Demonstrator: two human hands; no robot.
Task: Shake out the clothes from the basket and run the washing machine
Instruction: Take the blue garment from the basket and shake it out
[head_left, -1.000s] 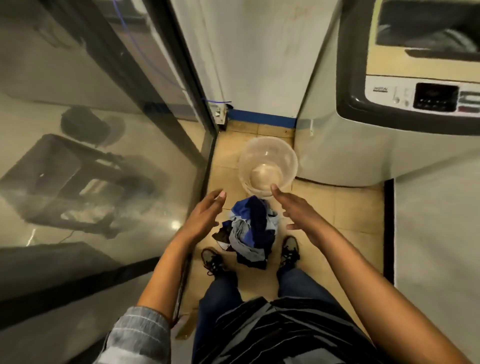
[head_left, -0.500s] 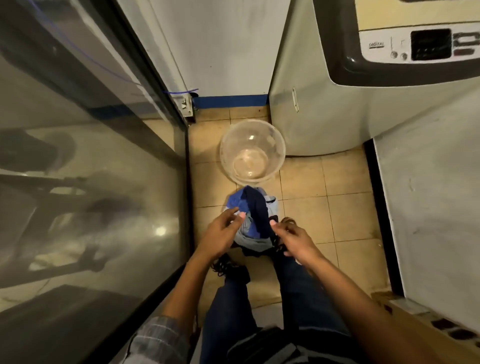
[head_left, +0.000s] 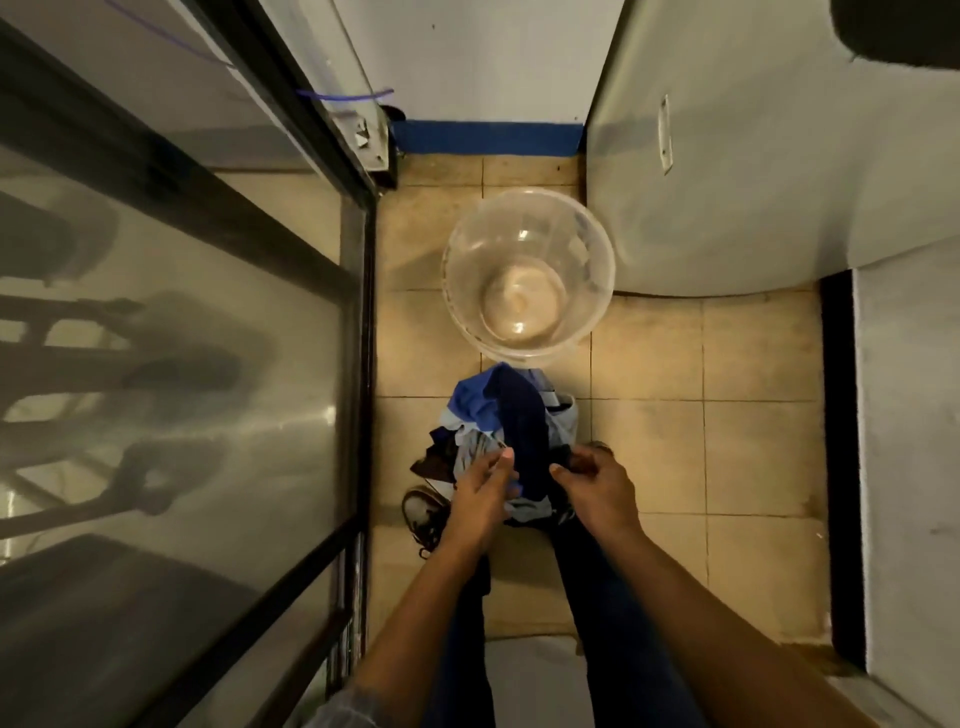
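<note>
Beige tiled floor (head_left: 701, 457) forms a narrow strip, hemmed by a dark-framed glass partition (head_left: 171, 364) along my left and the pale grey side panel of the washing machine (head_left: 727, 182) at upper right. A white wall with a blue skirting band (head_left: 488, 136) closes the far end, and a black-edged white panel (head_left: 904, 467) bounds the right. Open floor remains only to the right of the clothes, between them and that panel.

Round clear plastic basket (head_left: 527, 275) stands upright on the tiles against the machine's lower corner, mouth up, nothing visible inside. Just nearer to me lies the heap of blue, navy and pale grey clothes (head_left: 498, 421), its far edge touching or just short of the basket rim. A navy garment runs lengthwise over the heap, from the basket side back toward me.

My left hand (head_left: 480, 496) is at the heap's near left edge, fingers curled, pinching pale grey fabric. My right hand (head_left: 597, 488) is at the near right edge, fingers curled into dark cloth. My dark lace-up shoe (head_left: 423, 514) sits beside the left hand.
</note>
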